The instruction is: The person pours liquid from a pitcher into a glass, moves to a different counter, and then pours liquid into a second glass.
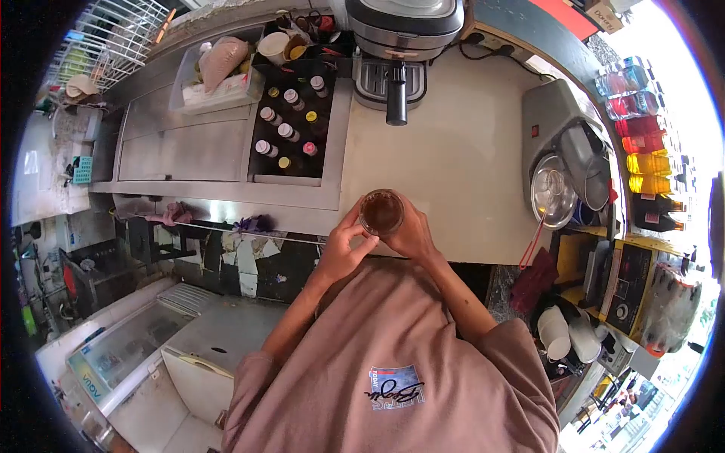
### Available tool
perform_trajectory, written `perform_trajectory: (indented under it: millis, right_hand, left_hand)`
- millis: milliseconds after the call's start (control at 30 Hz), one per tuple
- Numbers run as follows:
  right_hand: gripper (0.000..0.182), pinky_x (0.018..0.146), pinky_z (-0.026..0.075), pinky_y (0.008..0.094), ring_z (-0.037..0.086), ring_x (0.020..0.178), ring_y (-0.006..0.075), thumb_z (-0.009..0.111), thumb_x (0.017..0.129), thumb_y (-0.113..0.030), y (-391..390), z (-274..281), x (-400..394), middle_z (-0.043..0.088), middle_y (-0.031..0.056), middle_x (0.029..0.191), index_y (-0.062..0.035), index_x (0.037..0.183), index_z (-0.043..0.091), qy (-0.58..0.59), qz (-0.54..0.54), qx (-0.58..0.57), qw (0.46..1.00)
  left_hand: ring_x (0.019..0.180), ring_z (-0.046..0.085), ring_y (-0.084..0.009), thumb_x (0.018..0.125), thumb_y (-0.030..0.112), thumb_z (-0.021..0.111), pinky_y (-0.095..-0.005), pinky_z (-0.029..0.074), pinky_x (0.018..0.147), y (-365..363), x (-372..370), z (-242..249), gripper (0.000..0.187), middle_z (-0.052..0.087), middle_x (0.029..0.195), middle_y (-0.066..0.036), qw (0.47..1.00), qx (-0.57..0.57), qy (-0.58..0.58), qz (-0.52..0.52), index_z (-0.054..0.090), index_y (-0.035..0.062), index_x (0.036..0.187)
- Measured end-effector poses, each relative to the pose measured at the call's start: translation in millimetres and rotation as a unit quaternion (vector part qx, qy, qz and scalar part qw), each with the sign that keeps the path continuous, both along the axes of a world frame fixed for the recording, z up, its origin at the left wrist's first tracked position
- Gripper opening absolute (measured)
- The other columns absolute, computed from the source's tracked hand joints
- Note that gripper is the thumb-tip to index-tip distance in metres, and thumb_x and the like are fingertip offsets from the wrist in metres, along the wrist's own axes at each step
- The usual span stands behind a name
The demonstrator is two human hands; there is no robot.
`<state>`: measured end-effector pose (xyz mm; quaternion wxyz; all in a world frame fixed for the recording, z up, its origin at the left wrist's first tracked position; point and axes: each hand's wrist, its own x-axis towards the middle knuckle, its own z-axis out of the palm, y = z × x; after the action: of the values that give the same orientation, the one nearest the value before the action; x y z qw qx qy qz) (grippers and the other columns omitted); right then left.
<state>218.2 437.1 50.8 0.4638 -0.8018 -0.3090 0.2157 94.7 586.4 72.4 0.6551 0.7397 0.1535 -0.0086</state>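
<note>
- Your left hand (341,253) is wrapped against the left side of a clear cup (381,212), fingers curled on its wall and thumb at the rim.
- Your right hand (414,234) grips the same cup from the right and near side, so it is held between both hands.
- The cup holds a dark brown drink and sits at the near edge of the pale counter (453,151), just in front of your chest.
- Largest item on the counter: the espresso machine (400,38) at the far edge, its black portafilter handle pointing towards you, well apart from the cup.
- Left of the machine, a recessed black well (291,128) holds upright bottles with white, yellow and pink caps.
- Further left, a clear tub (215,72) holds a pinkish bag.
- At the right, a grey machine (563,132) stands with a round metal lid (553,190) beside it.
- Far right, a row of coloured syrup bottles (642,143) lines the edge.
</note>
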Motion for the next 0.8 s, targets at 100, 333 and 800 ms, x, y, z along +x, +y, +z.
perform_trajectory:
  millis: [100, 333, 800]
  right_hand:
    - [0.072, 0.092, 0.055, 0.0441, 0.067, 0.111, 0.0376, 0.087, 0.074, -0.023, 9.5, -0.8, 3.5, 0.069, 0.0194, 0.119, -0.0013, 0.133, 0.051, -0.006, 0.008, -0.007, 1.000]
    - [0.071, 0.090, 0.055, 0.0448, 0.067, 0.109, 0.0372, 0.086, 0.074, -0.021, 26.3, 5.0, 17.2, 0.069, 0.0183, 0.117, -0.0018, 0.133, 0.051, -0.001, 0.025, -0.018, 1.000]
    - [0.075, 0.087, 0.056, 0.0469, 0.067, 0.106, 0.0398, 0.086, 0.072, -0.020, 58.4, -9.4, 54.8, 0.068, 0.0206, 0.118, -0.0010, 0.135, 0.050, -0.053, -0.034, 0.015, 0.998]
  left_hand:
    - [0.149, 0.033, -0.0349, 0.088, 0.015, 0.070, -0.0424, 0.029, 0.119, 6.1, 0.6, -4.1, 0.018, 0.033, 0.160, -0.025, 1.000, -0.013, 0.005, 0.017, 0.070, -0.0026, 0.084]
    - [0.149, 0.033, -0.0355, 0.087, 0.014, 0.070, -0.0430, 0.028, 0.119, 14.9, 11.0, -4.1, 0.016, 0.034, 0.159, -0.025, 0.998, -0.026, -0.007, 0.049, 0.070, -0.0024, 0.085]
    - [0.125, 0.055, -0.0246, 0.090, 0.009, 0.064, -0.0359, 0.046, 0.101, 50.0, 62.7, -20.5, 0.016, 0.050, 0.144, -0.016, 0.997, -0.030, -0.062, 0.044, 0.067, -0.0059, 0.093]
